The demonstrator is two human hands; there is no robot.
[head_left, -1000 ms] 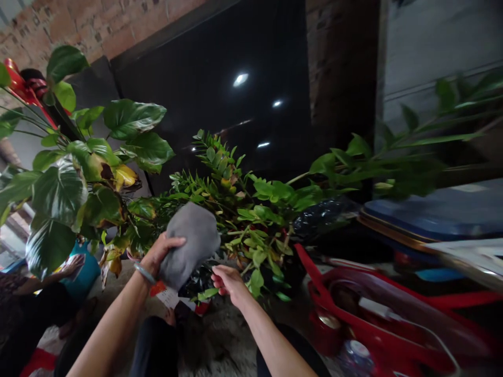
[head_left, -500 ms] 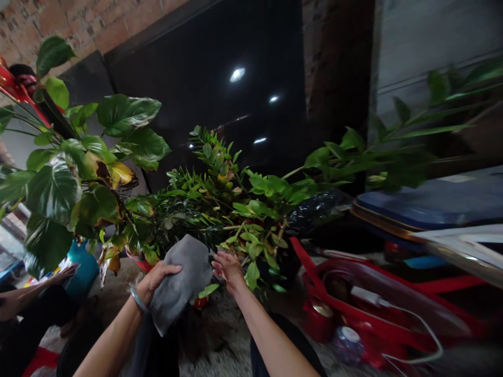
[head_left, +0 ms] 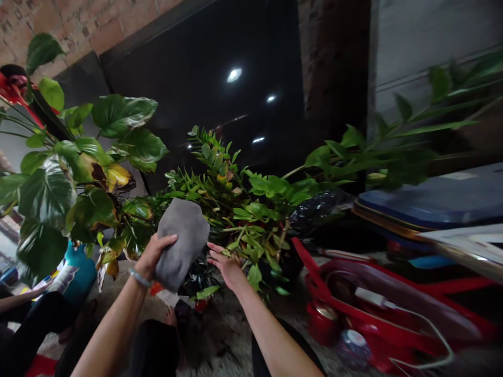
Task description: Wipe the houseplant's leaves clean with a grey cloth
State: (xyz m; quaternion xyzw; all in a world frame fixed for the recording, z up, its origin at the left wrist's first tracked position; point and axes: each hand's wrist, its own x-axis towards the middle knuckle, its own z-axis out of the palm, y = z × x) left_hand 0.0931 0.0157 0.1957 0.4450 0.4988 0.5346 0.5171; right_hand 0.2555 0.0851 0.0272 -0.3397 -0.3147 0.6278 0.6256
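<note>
A limp grey piece of cloth (head_left: 184, 243) is gripped at its left edge by my left hand (head_left: 154, 255), thumb lying on top. A pale bracelet (head_left: 140, 278) circles that wrist. Just to the right of the cloth, my right hand (head_left: 227, 266) has its fingers apart and holds nothing that I can make out. Its fingertips come close to the cloth's right edge, and small green leaves of a potted plant (head_left: 251, 241) hang right beside it. Behind the cloth, more foliage is partly hidden.
A large-leaved plant (head_left: 47, 183) with some yellowed leaves stands left. To the right are a red bag (head_left: 314, 267) with a white charger and cable (head_left: 371, 297), a plastic bottle (head_left: 353, 345) and a blue-topped case (head_left: 428, 199). Another person's legs (head_left: 43, 319) show at lower left.
My left hand has raised the cloth up and turned it a little more upright. My right hand has shifted slightly left, its fingers spreading. The view has moved a bit.
</note>
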